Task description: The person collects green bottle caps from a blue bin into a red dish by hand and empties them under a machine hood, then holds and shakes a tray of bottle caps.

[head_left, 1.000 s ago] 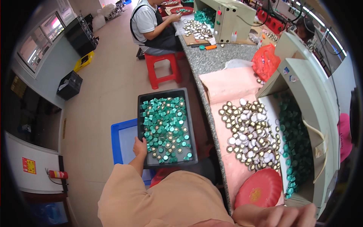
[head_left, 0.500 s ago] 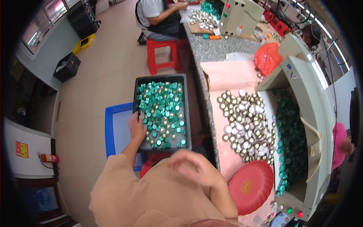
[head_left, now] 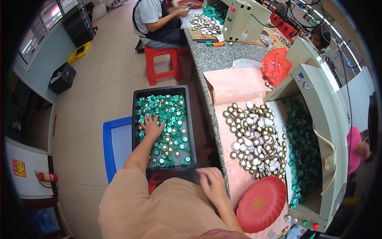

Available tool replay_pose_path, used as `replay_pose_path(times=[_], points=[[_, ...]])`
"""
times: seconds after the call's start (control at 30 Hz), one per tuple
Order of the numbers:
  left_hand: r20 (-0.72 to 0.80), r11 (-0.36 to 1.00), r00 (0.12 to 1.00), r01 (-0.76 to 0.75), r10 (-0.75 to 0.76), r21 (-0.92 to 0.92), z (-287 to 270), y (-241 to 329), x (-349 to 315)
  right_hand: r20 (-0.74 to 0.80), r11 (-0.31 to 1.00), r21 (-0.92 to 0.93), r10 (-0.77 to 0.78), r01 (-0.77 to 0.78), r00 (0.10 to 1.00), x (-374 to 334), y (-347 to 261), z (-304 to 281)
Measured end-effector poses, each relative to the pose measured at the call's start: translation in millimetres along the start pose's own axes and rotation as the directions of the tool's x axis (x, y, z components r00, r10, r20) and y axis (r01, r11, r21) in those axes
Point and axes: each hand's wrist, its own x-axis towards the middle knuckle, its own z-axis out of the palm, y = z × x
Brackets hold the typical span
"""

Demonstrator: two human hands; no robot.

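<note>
My left hand [head_left: 152,126] rests with spread fingers on a layer of small green caps [head_left: 167,106] inside a black tray [head_left: 191,131]. Some pieces in that layer show pale gold faces. My right hand [head_left: 214,184] hovers just off the tray's near right corner, by the table edge, fingers loosely bent and apart with nothing in them. To its right, on a pink sheet [head_left: 234,83], lies a heap of round white and gold discs [head_left: 254,139]. A red fluted plate [head_left: 262,205] sits at the near end of the heap.
A pale machine housing [head_left: 318,75] filled with green caps [head_left: 304,147] stands right of the discs. The blue crate [head_left: 107,147] is partly under the tray. Farther off are a red plastic bag [head_left: 276,65] and a co-worker [head_left: 153,20] on a red stool [head_left: 161,51].
My left hand has moved from the tray's left edge inward onto the green caps. My right hand has lowered toward the table edge and slightly right. The view has shifted a little.
</note>
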Motion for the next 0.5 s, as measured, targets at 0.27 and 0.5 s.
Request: replay_pose_path(times=[0.27,0.5], points=[[-0.218,0.974,0.955,-0.218,0.199,-0.064,27,6,-48,-0.361,0.975,-0.177,0.06,-0.131,0.931,-10,39,-5],[-0.238,0.984,0.961,-0.164,0.142,-0.072,34,6,-42,-0.277,0.977,-0.18,0.059,-0.112,0.959,-5,43,-9]])
